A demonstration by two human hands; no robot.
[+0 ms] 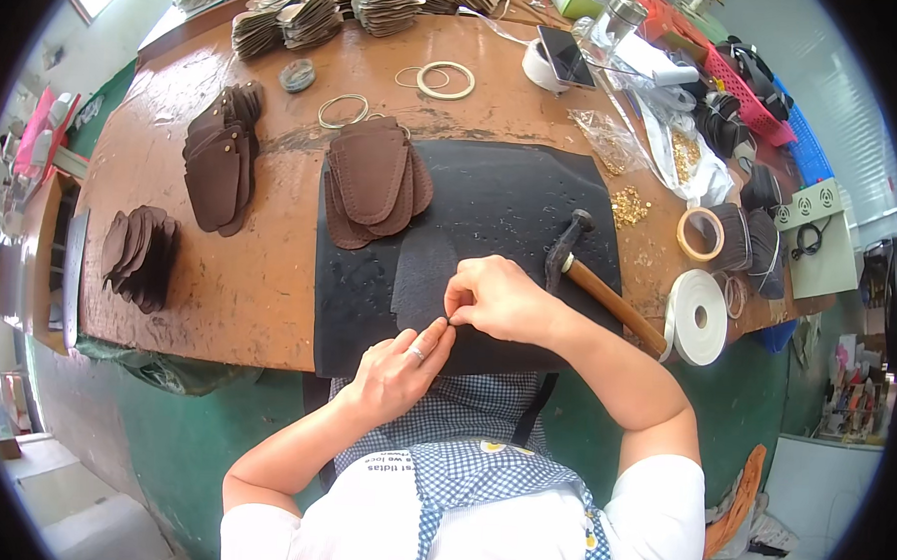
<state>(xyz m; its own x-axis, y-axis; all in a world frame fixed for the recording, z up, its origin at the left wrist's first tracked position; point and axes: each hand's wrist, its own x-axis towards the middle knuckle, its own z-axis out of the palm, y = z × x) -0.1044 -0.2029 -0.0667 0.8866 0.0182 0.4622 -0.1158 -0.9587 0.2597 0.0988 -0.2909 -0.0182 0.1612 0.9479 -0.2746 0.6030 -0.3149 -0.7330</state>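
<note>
Both forearms come up from the lower edge of the view and meet at the near edge of a black mat [512, 198] spread on the brown counter [258, 282]. The right hand [498, 297] lies knuckles up, wrist bent inward, its fingers curled and pinched together at the tips on something too small to make out. The left hand [400, 363] sits just below and to the left of it, palm turned partly down, fingers loosely bent, a ring on one of them; its fingertips touch the right hand's pinch at the mat's near edge. Whether the left hand itself grips anything cannot be told.

Under and just left of the two hands lies a dark leather piece [424, 274] flat on the mat, and the right hand's fingertips rest at its lower right edge. A hammer [599, 282] with a wooden handle lies on the mat just right of the right hand, head pointing away from the person, untouched.

Farther back on the mat sits a stack of brown leather cut-outs [373, 182]. Two more such stacks [218, 160] lie on the bare counter to the left. A roll of white tape [697, 316] stands at the counter's right edge, near the hammer's handle end.
</note>
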